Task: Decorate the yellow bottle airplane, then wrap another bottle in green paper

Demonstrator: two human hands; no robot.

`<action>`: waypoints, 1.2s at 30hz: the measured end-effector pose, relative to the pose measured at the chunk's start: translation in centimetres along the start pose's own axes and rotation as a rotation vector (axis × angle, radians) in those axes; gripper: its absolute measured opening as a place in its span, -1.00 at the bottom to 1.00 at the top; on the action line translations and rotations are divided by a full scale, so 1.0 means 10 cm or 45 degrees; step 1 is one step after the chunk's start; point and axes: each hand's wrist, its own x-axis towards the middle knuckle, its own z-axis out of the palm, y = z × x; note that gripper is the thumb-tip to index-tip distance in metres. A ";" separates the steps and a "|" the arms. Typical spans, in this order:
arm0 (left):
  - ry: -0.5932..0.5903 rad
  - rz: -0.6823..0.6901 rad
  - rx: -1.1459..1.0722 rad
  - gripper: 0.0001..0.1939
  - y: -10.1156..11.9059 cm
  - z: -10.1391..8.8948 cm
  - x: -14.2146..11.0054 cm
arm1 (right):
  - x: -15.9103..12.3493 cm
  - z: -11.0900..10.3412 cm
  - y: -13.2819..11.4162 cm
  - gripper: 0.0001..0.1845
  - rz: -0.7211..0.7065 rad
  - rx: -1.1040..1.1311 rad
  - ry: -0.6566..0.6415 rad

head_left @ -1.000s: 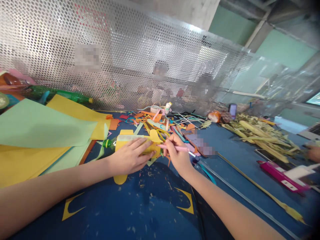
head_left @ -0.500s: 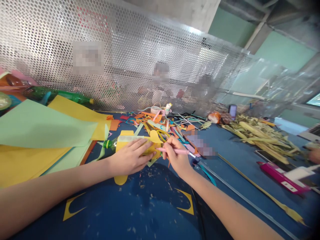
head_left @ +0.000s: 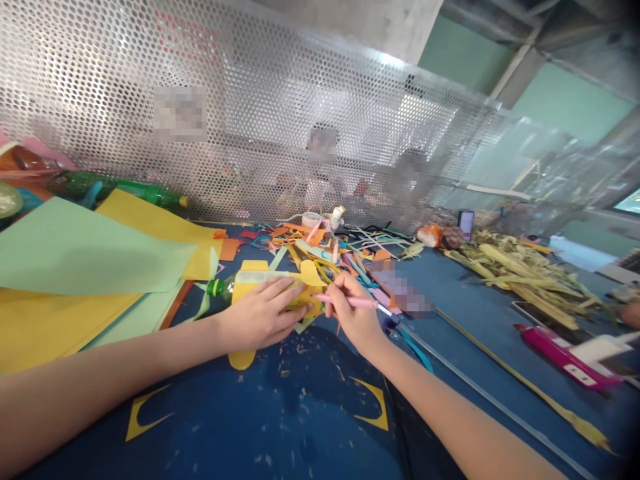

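A plastic bottle wrapped in yellow paper [head_left: 243,291] lies on its side on the blue table, its green cap [head_left: 215,288] pointing left. Rounded yellow paper tabs stick out from it. My left hand [head_left: 267,310] is laid over the wrapped bottle, its fingers curved round the body and holding it down. A pink pen [head_left: 357,302] is pinched in my right hand [head_left: 353,310], just right of the bottle, its tip at the yellow paper near the bottle's base end. The base itself is partly hidden by my hands.
Paper sheets [head_left: 75,247] are stacked at left. Paper scraps [head_left: 300,237] and a small glue bottle [head_left: 337,215] lie behind the hands. Dry husks [head_left: 520,267] and a magenta power strip [head_left: 570,360] are at right. A perforated metal screen [head_left: 260,120] stands at the back, people behind it.
My right hand and the pen have shifted very slightly at the bottle's right end. My left hand and the bottle stay in place.
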 end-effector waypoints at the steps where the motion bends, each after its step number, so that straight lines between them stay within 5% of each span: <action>1: -0.003 0.001 0.001 -0.67 0.00 0.00 0.00 | 0.00 0.00 0.00 -0.72 0.004 -0.005 0.007; 22: -0.030 0.010 -0.013 -0.63 -0.01 -0.01 0.01 | 0.00 0.00 -0.03 -0.72 0.002 -0.043 0.028; 31: -0.046 0.011 -0.032 -0.61 -0.02 -0.01 0.01 | 0.06 -0.07 -0.06 -0.73 -0.020 -0.023 0.268; 36: -0.046 0.010 -0.033 -0.61 -0.02 -0.01 0.02 | 0.07 -0.07 -0.03 -0.73 -0.017 -0.021 0.208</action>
